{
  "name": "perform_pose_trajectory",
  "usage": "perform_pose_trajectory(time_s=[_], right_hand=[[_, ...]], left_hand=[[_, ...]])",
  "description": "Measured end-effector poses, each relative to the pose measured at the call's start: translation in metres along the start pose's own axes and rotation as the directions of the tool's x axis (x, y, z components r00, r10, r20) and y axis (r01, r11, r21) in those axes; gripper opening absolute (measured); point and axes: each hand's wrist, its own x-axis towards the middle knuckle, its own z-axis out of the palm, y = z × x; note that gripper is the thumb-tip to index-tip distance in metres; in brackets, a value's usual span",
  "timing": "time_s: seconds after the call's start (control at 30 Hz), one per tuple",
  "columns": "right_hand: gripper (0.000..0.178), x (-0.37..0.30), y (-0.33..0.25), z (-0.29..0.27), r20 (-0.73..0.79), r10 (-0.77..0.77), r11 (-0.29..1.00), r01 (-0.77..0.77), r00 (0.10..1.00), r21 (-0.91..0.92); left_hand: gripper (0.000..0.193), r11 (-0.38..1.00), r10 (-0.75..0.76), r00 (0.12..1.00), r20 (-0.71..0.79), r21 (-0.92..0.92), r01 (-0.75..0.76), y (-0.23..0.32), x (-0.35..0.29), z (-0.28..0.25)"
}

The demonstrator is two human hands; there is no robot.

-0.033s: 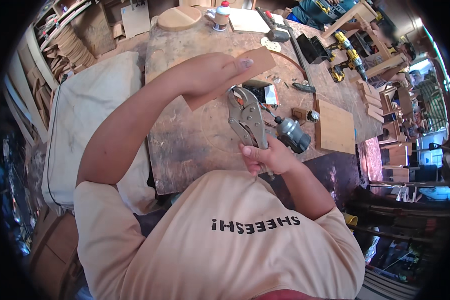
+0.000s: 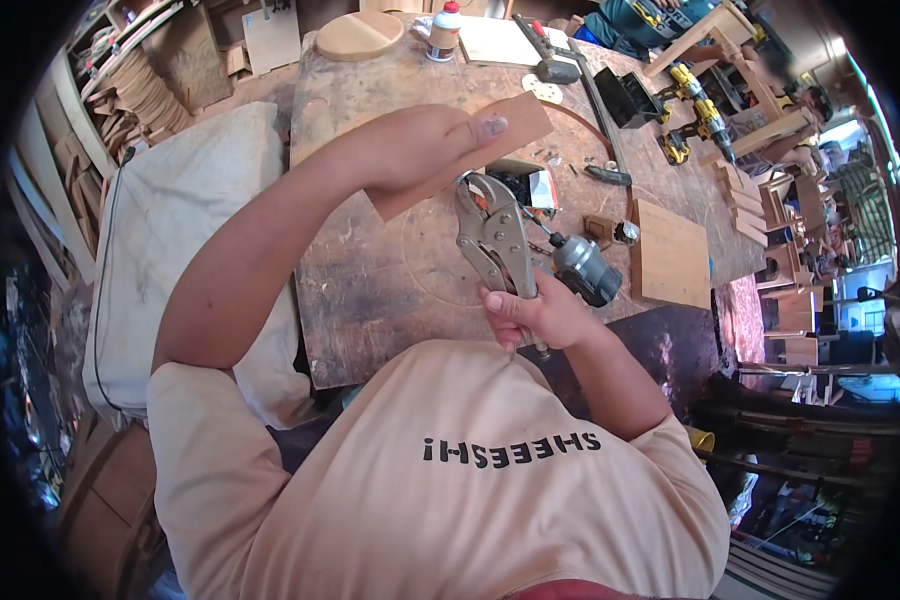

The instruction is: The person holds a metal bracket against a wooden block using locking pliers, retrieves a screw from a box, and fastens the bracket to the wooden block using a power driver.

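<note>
Pliers (image 2: 497, 235): my right hand (image 2: 542, 315) gripped them.
Board (image 2: 524, 124): my left hand (image 2: 425, 145) held it.
Workbench (image 2: 365, 300): looked scuffed.
Wood (image 2: 150, 92): crowded the far left.

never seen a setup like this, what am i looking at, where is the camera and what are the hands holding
There is no robot here, just a person's two bare hands. The view comes from a wide fisheye camera worn on the head, looking down, so straight edges bend near the rim. The left hand holds a flat, rectangular brown wooden board; the right hand grips grey metal locking pliers. On the worn brown wooden workbench are a grey-and-black power driver, a square light-brown wooden panel, a black-headed mallet and a white bottle with a red cap.
</note>
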Motion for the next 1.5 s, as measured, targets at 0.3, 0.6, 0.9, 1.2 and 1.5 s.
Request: perform_pose_trajectory(time_s=[0.3, 0.6, 0.9, 1.2, 1.5], right_hand=[[0.030, 0.005, -0.007, 0.002, -0.031, -0.023, 0.981, 0.017, 0.999, -0.195], [0.029, 0.031, 0.022, -0.001, -0.038, -0.003, 0.957, -0.008, 0.999, -0.291], [0.029, 0.043, 0.029, 0.007, -0.157, 0.049, 0.887, -0.115, 0.986, -0.448], [0.029, 0.053, 0.041, 0.008, -0.200, 0.049, 0.832, -0.150, 0.979, -0.534], [0.028, 0.059, 0.061, 0.002, -0.176, 0.054, 0.818, -0.144, 0.983, -0.556]], left_hand=[[0.068, 0.998, -0.068, 0.998, -0.017, 0.001, 0.068, 0.000, -0.007, -0.004], [0.067, 0.988, -0.155, 0.988, -0.006, -0.018, 0.155, -0.032, -0.015, 0.010], [0.065, 0.981, -0.187, 0.982, -0.039, -0.052, 0.185, -0.057, -0.026, 0.021], [0.070, 0.977, -0.209, 0.977, -0.046, -0.049, 0.206, -0.079, -0.026, 0.032], [0.070, 0.944, -0.297, 0.954, 0.041, -0.136, 0.300, -0.091, -0.025, 0.052]])
